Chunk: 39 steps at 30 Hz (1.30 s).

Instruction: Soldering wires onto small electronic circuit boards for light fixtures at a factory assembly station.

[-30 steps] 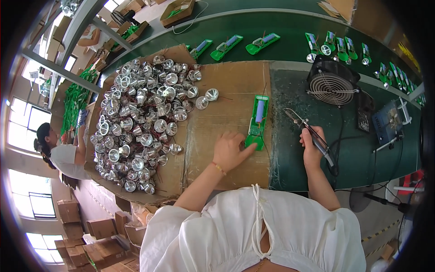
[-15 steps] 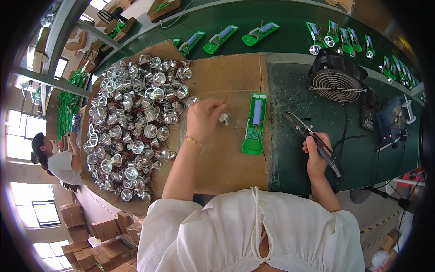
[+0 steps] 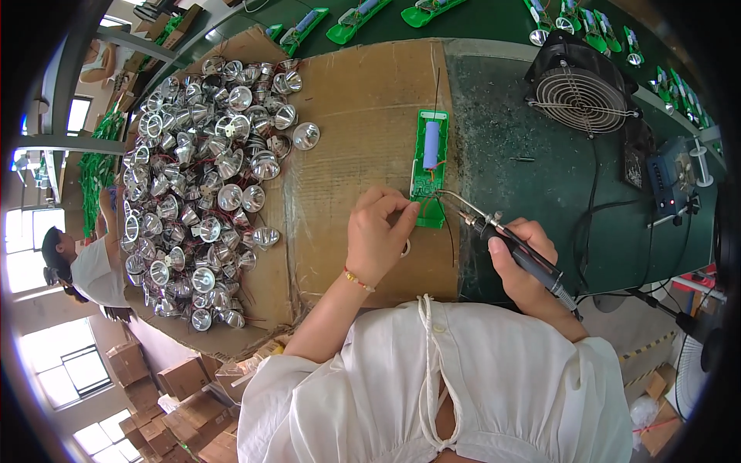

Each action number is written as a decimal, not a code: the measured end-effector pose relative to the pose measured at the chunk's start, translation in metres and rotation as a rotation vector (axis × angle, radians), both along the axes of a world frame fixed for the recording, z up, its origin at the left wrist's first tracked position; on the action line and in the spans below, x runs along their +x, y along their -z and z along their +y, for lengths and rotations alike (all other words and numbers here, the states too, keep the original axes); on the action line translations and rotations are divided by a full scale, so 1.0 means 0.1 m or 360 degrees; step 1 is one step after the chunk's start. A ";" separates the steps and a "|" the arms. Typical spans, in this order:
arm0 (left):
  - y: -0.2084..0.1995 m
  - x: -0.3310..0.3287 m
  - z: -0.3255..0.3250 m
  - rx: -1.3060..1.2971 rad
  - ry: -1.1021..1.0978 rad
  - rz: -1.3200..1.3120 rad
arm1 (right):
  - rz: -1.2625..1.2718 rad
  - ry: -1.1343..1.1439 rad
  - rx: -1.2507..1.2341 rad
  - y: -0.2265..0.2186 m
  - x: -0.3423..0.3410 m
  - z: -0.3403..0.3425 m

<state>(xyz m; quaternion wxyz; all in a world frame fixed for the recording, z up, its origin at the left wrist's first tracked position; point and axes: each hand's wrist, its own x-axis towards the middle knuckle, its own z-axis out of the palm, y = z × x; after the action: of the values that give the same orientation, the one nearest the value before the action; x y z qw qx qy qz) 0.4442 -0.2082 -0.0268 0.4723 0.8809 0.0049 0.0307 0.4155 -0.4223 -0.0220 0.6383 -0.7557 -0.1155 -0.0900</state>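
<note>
A green plastic housing [image 3: 429, 218] lies on the cardboard in front of me, with a purple cylindrical battery [image 3: 431, 145] and a small circuit board inside. My left hand [image 3: 378, 231] is closed in a pinch at the housing's near left side, on thin wires. A small lamp reflector [image 3: 406, 248] shows partly beneath its fingers; the rest is hidden. In my right hand [image 3: 525, 261] is a soldering iron [image 3: 543, 268], held like a pen. Its bent metal tip reaches the board end of the housing, beside my left fingertips; exact contact cannot be made out.
A large heap of silvery lamp reflectors [image 3: 231, 197] covers the left of the cardboard sheet [image 3: 355, 92]. Right of the housing stand a black fan [image 3: 583, 100] and a blue soldering station [image 3: 668, 184]. More green housings [image 3: 359, 21] line the far side. Another person [image 3: 96, 274] works at far left.
My left hand has moved right from near the heap to the housing, bringing the reflector. The soldering iron's tip has moved left onto the housing's board end. The view has shifted.
</note>
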 end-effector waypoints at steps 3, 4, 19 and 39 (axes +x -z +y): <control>0.01 0.00 -0.01 -0.0001 -0.0016 0.0027 | 0.0066 0.0020 0.0036 0.00 0.00 0.03; 0.01 0.00 -0.01 0.0013 -0.0016 0.0004 | 0.0102 0.0019 0.0057 0.00 0.00 0.04; 0.01 0.01 -0.02 -0.0028 -0.0019 -0.0007 | 0.0404 0.0221 0.0444 -0.03 0.00 0.08; -0.04 0.09 0.00 -0.0083 0.0024 0.0073 | 0.0492 0.0195 0.0354 0.05 0.08 0.16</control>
<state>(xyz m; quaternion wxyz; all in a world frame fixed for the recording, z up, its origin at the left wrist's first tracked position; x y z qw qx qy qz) 0.4535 -0.2082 -0.0228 0.4951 0.8688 0.0099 0.0070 0.4239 -0.4061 -0.0270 0.7214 -0.6910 0.0407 -0.0238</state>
